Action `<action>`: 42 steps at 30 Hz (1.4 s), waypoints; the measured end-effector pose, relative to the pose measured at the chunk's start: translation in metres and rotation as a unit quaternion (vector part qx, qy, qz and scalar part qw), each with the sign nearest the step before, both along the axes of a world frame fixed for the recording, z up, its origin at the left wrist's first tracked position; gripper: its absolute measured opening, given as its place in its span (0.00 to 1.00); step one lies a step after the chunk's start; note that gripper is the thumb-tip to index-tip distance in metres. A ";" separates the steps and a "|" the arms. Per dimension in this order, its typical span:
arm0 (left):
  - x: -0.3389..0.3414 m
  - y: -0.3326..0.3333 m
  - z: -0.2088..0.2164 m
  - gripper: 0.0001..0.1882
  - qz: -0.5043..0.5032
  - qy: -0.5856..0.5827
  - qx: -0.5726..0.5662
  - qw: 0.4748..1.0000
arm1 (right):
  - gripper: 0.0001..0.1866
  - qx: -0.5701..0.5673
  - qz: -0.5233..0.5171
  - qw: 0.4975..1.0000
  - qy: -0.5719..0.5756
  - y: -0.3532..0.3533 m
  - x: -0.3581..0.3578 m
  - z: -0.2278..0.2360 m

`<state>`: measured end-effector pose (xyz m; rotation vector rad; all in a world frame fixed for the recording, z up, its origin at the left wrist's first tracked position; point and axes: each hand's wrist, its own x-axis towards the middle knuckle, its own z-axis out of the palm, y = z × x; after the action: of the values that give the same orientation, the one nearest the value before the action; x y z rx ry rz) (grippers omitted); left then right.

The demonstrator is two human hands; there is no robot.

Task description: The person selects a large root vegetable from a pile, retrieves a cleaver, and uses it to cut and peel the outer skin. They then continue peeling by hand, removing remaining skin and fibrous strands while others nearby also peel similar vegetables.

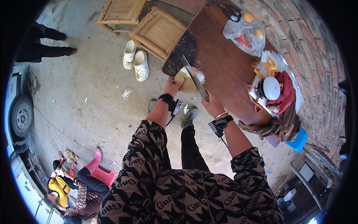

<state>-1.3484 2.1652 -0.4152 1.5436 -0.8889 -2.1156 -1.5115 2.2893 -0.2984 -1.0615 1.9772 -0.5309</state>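
In my left hand, at the near left corner of the brown table, is a rounded, tan-skinned root vegetable. White flesh shows on its far and right side; its exact kind I cannot tell. My thumb lies over its skin, while the other fingers are mostly hidden. My right hand is closed around the handle of a long, straight kitchen knife. The blade slants up and left across the vegetable, over the white part. Whether the edge is inside the flesh does not show clearly.
On the table are scissors, a clear plastic bag with orange fruit, a white jar with black rim and dark red cloth. Bamboo stools and white clogs stand left. Other people sit by a pink stool.
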 end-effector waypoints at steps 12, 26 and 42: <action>0.008 0.004 0.002 0.33 -0.028 0.024 0.051 0.998 | 0.20 0.115 -0.055 0.973 -0.190 -0.005 -0.032 0.013; 0.003 0.005 0.001 0.28 0.042 0.132 0.057 0.989 | 0.20 0.133 -0.066 0.960 -0.238 -0.013 -0.044 0.031; 0.062 0.025 0.019 0.28 0.029 0.292 0.096 0.951 | 0.34 0.016 -0.072 0.963 0.258 0.009 -0.061 -0.037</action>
<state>-1.2864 2.1903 -0.3961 0.9015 -0.4308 -2.4640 -1.5728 2.2987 -0.3349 -1.1204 2.5238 -0.3132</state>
